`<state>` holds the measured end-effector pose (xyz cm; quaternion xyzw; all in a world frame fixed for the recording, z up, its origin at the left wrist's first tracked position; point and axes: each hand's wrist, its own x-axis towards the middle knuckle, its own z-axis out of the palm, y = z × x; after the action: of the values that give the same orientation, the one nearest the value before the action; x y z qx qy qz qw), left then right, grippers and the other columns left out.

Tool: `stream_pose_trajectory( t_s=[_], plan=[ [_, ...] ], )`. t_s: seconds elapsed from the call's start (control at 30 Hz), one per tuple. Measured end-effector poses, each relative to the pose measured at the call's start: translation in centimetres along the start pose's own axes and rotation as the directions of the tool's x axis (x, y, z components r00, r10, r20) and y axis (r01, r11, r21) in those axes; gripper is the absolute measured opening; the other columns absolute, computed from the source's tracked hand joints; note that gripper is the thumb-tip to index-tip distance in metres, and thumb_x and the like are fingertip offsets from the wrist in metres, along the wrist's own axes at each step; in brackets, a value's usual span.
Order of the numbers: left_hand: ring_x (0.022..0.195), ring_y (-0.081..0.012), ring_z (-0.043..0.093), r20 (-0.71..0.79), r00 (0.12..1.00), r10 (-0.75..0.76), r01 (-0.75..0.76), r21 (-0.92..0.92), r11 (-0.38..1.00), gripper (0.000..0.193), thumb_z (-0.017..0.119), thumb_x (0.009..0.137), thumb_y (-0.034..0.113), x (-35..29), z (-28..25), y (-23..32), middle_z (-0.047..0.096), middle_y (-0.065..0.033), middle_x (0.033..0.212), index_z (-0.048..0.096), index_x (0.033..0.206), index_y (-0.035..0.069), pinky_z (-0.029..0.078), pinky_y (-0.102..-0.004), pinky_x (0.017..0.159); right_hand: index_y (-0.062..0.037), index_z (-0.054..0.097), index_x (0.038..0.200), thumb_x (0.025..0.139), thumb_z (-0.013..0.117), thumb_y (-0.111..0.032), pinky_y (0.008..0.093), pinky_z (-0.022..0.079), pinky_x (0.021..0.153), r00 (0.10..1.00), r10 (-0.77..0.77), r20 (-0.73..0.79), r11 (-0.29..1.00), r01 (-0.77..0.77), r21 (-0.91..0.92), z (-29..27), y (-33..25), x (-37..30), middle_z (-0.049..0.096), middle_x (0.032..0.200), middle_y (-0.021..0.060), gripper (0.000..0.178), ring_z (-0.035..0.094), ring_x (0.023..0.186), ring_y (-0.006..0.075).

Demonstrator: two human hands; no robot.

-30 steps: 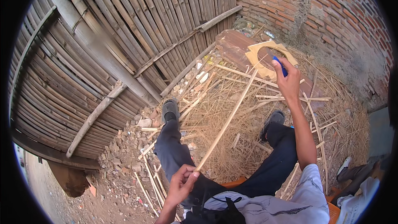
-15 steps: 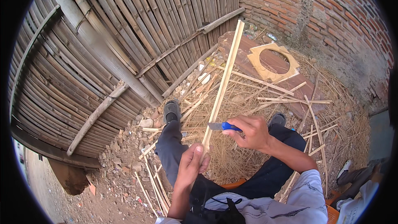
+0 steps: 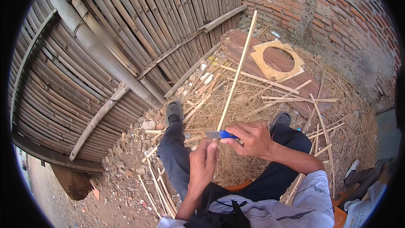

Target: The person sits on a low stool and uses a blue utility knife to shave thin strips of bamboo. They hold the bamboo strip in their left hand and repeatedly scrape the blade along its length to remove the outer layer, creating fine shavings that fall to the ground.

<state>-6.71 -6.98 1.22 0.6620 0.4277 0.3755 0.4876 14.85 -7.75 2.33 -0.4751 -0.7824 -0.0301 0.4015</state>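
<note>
Between my legs, my left hand [image 3: 203, 160] pinches the lower end of a long, pale bamboo strip [image 3: 238, 70]. The strip slants up and away to the right, its far end over a brown board. My right hand [image 3: 253, 138] is closed round the blue handle of a utility knife [image 3: 226, 134]. Its grey blade lies across the strip just beyond my left fingertips. Whether the edge is biting into the bamboo I cannot tell. My left palm is hidden behind the fingers.
A tan panel with a round hole [image 3: 278, 61] rests on the brown board [image 3: 234, 42]. Bamboo strips [image 3: 322, 131] and shavings [image 3: 249, 101] litter the ground. A bamboo wall [image 3: 168, 21] stands left, a brick wall [image 3: 291, 0] behind. Another person's leg [image 3: 358, 177] shows at right.
The strip has turned and now shows a narrower side, its far end further right. My left hand has risen slightly to the right, and the knife has come down closer to it.
</note>
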Motion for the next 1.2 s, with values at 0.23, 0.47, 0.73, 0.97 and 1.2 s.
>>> stream_pose_trajectory(
  t_s=[0.23,0.47,0.73,0.97,1.2],
  plan=[
    [0.058,-0.0177,0.055,-0.015,0.999,0.029,-0.027,0.148,0.989,0.03,0.053,0.116,0.022,0.3,0.3,0.7,0.055,-0.0103,0.066,0.068,0.112,-0.003,0.045,-0.0367,0.058,-0.0085,0.076,0.108,0.096,0.082,-0.035,0.036,0.058,0.054,1.0,0.009,-0.015,1.0,-0.009,0.006,-0.2,-0.2,0.3,0.075,0.082,0.0071,0.03,0.074,0.062,0.0243],
    [0.059,-0.0166,0.052,-0.021,1.0,0.005,-0.002,0.142,0.99,0.032,0.053,0.117,0.023,-0.2,0.4,0.6,0.054,-0.0097,0.067,0.071,0.12,-0.003,0.044,-0.0362,0.058,-0.0071,0.078,0.107,0.099,0.08,-0.035,0.0359,0.057,0.055,0.985,0.095,-0.142,0.993,-0.103,-0.052,-0.9,1.5,0.9,0.075,0.078,0.0098,0.029,0.074,0.061,0.0235],
    [0.063,-0.0083,0.052,0.115,0.985,-0.132,0.134,-0.014,0.991,0.025,0.063,0.113,0.019,-4.1,-1.8,-2.4,0.06,-0.0041,0.071,0.073,0.12,-0.003,0.043,-0.0306,0.057,-0.0027,0.079,0.106,0.102,0.077,-0.035,0.035,0.054,0.054,0.869,0.339,-0.361,0.919,-0.388,-0.068,-5.8,6.9,2.4,0.077,0.081,0.0123,0.032,0.073,0.061,0.0218],
    [0.069,-0.0017,0.054,-0.032,0.995,-0.093,0.091,-0.074,0.993,0.025,0.078,0.104,0.014,-1.8,-1.7,-1.9,0.069,-0.0006,0.077,0.074,0.121,-0.003,0.044,-0.0246,0.059,-0.0068,0.077,0.105,0.097,0.081,-0.033,0.037,0.059,0.058,0.992,0.111,-0.06,0.994,-0.11,0.025,-1.3,1.2,0.5,0.078,0.086,0.0108,0.027,0.076,0.066,0.0263],
    [0.078,-0.0017,0.061,-0.106,0.994,0.004,-0.008,-0.044,0.999,0.029,0.081,0.1,0.008,-0.5,-0.7,0.1,0.075,-0.0019,0.09,0.073,0.125,-0.006,0.048,-0.0213,0.066,-0.0097,0.076,0.109,0.095,0.082,-0.033,0.037,0.058,0.057,1.0,0.007,0.019,0.999,-0.008,0.048,-0.1,0.0,0.0,0.075,0.081,0.0077,0.027,0.074,0.064,0.0268]
  ],
)
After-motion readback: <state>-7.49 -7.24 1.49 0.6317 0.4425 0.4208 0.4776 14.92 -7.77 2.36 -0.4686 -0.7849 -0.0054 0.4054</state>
